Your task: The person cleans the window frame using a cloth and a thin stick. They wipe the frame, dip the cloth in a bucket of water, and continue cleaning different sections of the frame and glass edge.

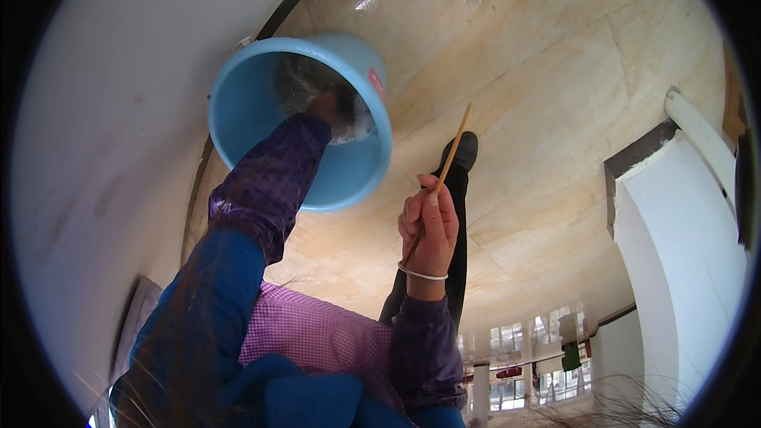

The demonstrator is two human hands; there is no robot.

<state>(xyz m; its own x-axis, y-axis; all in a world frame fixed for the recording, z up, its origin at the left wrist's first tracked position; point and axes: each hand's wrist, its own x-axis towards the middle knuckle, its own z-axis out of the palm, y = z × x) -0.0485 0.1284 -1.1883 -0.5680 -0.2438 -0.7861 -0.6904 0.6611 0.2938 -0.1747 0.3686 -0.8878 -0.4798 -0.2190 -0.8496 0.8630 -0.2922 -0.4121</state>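
Observation:
A light blue plastic bucket (238,77) stands on the floor against the wall, with foamy water (297,86) inside. My left hand (327,108) reaches down into it, in or just over the water; its fingers are dark and blurred, so whether they grip anything is unclear. A purple sleeve cover (270,172) on that forearm crosses the bucket's near rim. To the right of the bucket, my right hand (429,220) holds a thin wooden stick (456,141) between thumb and fingers, its far end pointing up and away. A white bangle (423,275) circles the right wrist.
A white wall (119,101) with a dark baseboard runs along the left. Marble-patterned tiles (535,131) cover the floor, where my black shoe (465,148) rests. At the right are a white wall corner (666,202) and a white pipe (698,125). Windows show at the bottom right.

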